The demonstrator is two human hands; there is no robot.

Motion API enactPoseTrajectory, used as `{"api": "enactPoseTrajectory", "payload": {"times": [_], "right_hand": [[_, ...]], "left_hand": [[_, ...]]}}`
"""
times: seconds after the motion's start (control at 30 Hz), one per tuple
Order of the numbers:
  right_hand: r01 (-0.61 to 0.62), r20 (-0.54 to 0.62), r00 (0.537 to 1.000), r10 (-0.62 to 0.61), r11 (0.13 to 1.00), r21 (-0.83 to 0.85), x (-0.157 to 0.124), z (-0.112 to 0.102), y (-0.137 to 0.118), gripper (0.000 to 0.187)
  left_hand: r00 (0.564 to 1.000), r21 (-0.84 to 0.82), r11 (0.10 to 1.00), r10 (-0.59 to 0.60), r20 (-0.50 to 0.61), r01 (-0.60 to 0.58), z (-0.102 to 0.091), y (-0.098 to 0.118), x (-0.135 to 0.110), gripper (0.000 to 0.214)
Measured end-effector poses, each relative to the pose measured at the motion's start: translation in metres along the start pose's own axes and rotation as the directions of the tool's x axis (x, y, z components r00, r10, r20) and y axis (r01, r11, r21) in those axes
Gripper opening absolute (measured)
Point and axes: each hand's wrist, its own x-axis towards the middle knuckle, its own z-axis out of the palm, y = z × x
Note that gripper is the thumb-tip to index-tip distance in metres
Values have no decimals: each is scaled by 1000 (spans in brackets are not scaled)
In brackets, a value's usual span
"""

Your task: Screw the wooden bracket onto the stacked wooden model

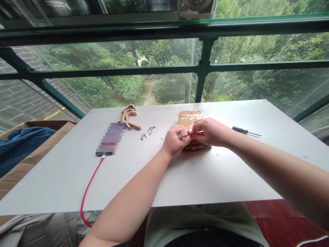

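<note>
My left hand (174, 140) is closed around a small pale wooden piece (183, 133), whose blunt end shows between thumb and fingers. Close against it, my right hand (211, 131) has its fingertips pinched together. Whatever they grip is too small and too covered to name, though a reddish bit shows there. Both hands are over a worn block (189, 116) with a flaking tan top and rough brown layered sides. Part of the block is hidden by the hands.
Several metal screws (151, 130) lie left of the hands. Beyond them are curved wooden pieces (128, 116) and a phone (111, 139) on a red cable (88, 187). A black-handled screwdriver (240, 130) lies to the right on the white table (128, 171). Green railings (154, 71) stand behind.
</note>
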Motion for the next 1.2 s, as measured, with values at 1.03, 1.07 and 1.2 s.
{"api": "enactPoseTrajectory", "payload": {"times": [1.03,1.07,1.2], "right_hand": [[-621,-33,750,661,684,-383,-110,-44,194,46],[-601,-18,759,650,691,-402,-112,-44,192,47],[-555,-16,787,617,695,-458,-119,-41,188,44]], "left_hand": [[1000,-30,999,-21,-23,20,3,-2,-3,5],[1000,-27,999,-22,-20,21,3,-2,-4,5],[1000,-15,1000,-20,-15,19,3,-2,-4,4]]}}
